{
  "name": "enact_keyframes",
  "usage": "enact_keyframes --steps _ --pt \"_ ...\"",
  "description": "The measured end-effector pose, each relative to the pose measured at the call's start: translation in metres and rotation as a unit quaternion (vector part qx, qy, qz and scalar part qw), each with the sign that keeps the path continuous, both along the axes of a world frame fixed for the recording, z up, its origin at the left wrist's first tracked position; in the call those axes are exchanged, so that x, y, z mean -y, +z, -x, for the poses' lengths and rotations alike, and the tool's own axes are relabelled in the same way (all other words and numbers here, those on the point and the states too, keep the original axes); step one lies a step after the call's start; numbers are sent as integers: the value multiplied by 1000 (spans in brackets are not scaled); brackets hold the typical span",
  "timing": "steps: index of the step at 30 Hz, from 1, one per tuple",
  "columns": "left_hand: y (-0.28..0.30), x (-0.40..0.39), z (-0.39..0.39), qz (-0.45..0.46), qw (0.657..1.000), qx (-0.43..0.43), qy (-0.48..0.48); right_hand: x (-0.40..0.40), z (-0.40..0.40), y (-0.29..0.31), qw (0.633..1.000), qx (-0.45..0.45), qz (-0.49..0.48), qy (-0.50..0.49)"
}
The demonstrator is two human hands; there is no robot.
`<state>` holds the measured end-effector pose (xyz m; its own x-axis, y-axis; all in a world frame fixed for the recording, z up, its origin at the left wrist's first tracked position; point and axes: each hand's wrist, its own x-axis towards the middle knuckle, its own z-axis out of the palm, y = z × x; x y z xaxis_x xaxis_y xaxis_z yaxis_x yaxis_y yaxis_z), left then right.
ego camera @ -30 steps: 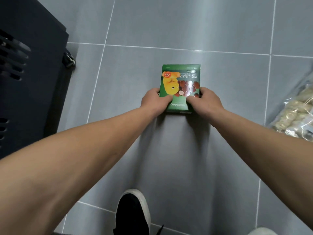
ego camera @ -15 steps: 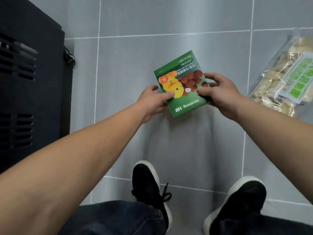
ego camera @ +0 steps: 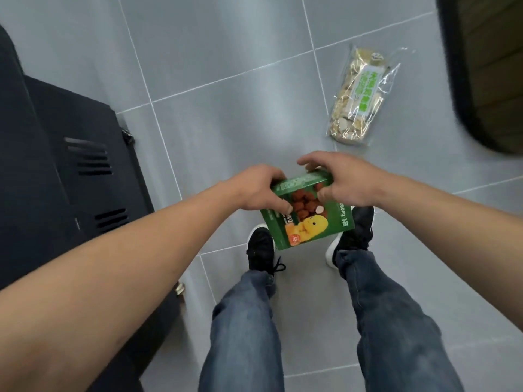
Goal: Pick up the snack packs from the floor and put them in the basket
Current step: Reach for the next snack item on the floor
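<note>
Green snack box (ego camera: 308,219): held in air above the shoes, off floor; front shows yellow duck w/ brown balls. Left hand (ego camera: 260,190): fingers curled round box's top-left corner. Right hand (ego camera: 343,182): grips top-right edge, thumb on front. Clear snack bag (ego camera: 360,94) w/ green label: flat on grey tile floor (ego camera: 226,80), upper right, well apart from box. Dark cabinet (ego camera: 56,165) at left. Dark rimmed container (ego camera: 486,66), top right, partly cut off; can't tell if basket
</note>
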<state>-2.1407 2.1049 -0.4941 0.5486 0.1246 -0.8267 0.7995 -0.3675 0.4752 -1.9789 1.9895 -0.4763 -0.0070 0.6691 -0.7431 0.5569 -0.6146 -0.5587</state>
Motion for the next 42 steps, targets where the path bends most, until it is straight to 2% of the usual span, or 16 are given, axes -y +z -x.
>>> enact_keyframes --steps 2,4,7,10,12,15,17,21,27,30,33,37,42 --pt "16 4 3 35 998 -4 52 22 5 15 991 71 -40 -109" --pt "27 8 7 103 980 -15 168 43 14 26 955 117 -47 -267" --pt "44 17 4 134 951 -14 277 81 29 46 837 72 12 -542" --pt "59 36 -9 151 941 -7 304 124 47 60 716 -58 50 -694" --pt "68 53 -20 172 944 -9 282 148 61 66 672 -130 50 -727" --pt "83 102 -44 219 952 -25 211 190 75 81 564 -230 12 -793" --pt "88 133 -54 232 956 -32 174 214 79 86 507 -259 -12 -822" --pt "96 193 -70 218 968 -65 102 275 82 95 463 -222 -26 -858" --pt "113 315 -91 157 985 -69 23 424 103 110 361 -175 -72 -913" --pt "120 405 -98 132 988 -76 -35 520 130 116 292 -145 -83 -942" --pt "126 491 -100 98 988 -73 -90 597 159 117 249 -111 -73 -959" --pt "130 604 -97 69 979 -70 -178 694 196 122 196 -77 -72 -975" --pt "139 747 -94 78 949 -62 -299 805 234 132 108 -60 -74 -990"
